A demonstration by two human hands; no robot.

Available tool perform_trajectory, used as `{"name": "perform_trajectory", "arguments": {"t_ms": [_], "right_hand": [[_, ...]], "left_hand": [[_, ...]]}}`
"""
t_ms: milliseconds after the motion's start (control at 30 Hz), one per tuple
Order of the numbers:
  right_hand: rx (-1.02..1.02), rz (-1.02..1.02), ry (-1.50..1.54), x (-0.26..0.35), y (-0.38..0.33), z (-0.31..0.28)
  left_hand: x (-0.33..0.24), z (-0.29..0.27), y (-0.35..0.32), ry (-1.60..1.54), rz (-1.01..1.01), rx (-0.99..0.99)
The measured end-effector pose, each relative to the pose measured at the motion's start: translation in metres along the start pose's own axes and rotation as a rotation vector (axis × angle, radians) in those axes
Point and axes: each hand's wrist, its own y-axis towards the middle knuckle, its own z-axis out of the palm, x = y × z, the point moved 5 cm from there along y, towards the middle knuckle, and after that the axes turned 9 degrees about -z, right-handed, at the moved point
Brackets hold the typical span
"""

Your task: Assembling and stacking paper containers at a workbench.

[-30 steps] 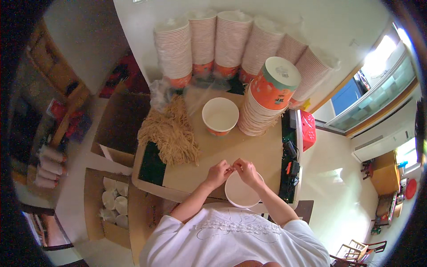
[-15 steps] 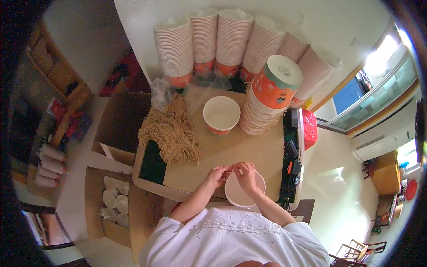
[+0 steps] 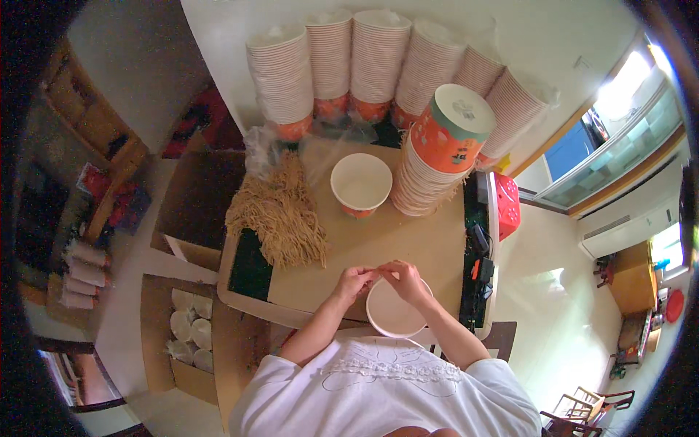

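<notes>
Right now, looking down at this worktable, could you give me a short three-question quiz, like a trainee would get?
1. True or false: the open paper bowl on the table stands upright.
2. What lies left of that bowl? A) a pile of dry noodles B) a kettle C) a folded towel
3. Fill in: both the left hand and the right hand meet above the rim of a white ____.

Key: 1 true; 2 A; 3 bowl. What the fingertips pinch is too small to tell.
</notes>
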Motion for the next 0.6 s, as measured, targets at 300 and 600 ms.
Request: {"name": "perform_trajectory", "arguments": {"t_ms": [300, 600], "right_hand": [[0.035, 0.159, 0.031, -0.015, 0.001, 0.004], [-0.057, 0.07, 0.049, -0.023, -0.003, 0.01]], "left_hand": [[-0.011, 0.006, -0.011, 0.046, 0.05, -0.042], [-0.022, 0.011, -0.015, 0.332, 0.244, -0.188]]}}
